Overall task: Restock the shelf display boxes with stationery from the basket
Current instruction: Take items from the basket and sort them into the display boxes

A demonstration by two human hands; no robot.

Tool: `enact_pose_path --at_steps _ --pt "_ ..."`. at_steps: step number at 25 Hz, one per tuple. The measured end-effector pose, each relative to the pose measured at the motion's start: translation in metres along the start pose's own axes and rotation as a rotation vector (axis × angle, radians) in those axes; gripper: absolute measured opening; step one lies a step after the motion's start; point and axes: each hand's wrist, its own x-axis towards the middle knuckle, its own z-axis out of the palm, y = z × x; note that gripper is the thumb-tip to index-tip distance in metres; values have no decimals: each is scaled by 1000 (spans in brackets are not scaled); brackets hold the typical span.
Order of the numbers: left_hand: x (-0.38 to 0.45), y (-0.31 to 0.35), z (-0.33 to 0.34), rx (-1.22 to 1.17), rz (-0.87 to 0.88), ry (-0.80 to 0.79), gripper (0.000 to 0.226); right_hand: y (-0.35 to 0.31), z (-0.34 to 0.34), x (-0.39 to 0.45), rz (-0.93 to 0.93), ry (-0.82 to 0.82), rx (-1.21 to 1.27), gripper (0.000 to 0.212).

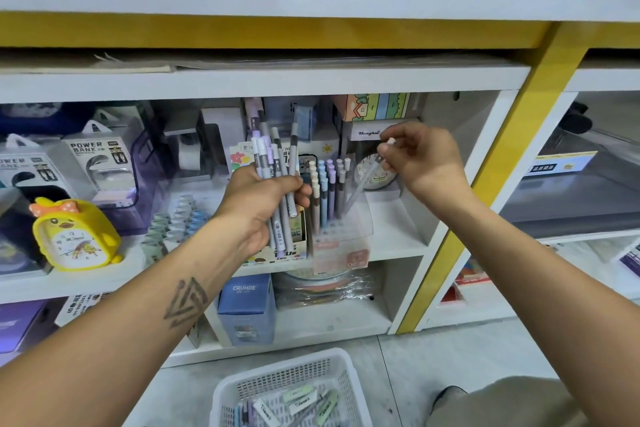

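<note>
My left hand (263, 201) grips a bundle of several grey and lilac pens (273, 163) upright in front of the middle shelf. My right hand (420, 158) pinches the white top of a single pen (367, 180), which slants down into the clear display box (341, 239). Several pastel pens (329, 184) stand in that box. A white mesh basket (341, 362) sits on the floor below, holding erasers and a few pens (298, 402).
Left of the display box stand a printed card box (294, 239), rows of pastel clips (176, 218), a yellow duck clock (74, 236) and power bank packs (100, 163). A blue CRUHRE box (246, 308) is on the lower shelf. A yellow post (485, 191) bounds the bay on the right.
</note>
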Motion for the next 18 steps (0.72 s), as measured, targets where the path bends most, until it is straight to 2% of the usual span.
enact_pose_path --at_steps 2,4,11,14,18 --pt "1 -2 1 -15 -12 -10 11 4 5 -3 -182 -38 -276 15" --pt "2 -4 1 -13 -16 -35 11 8 14 -6 -283 -101 -417 16" --pt "4 -7 -7 5 -12 -76 9 12 30 -2 -152 -223 -457 6" --pt "3 -7 -9 8 -4 -89 9 10 29 -1 -121 -269 -375 16" --pt "-1 -7 -7 10 0 -131 5 12 33 0 -140 -217 -410 9"
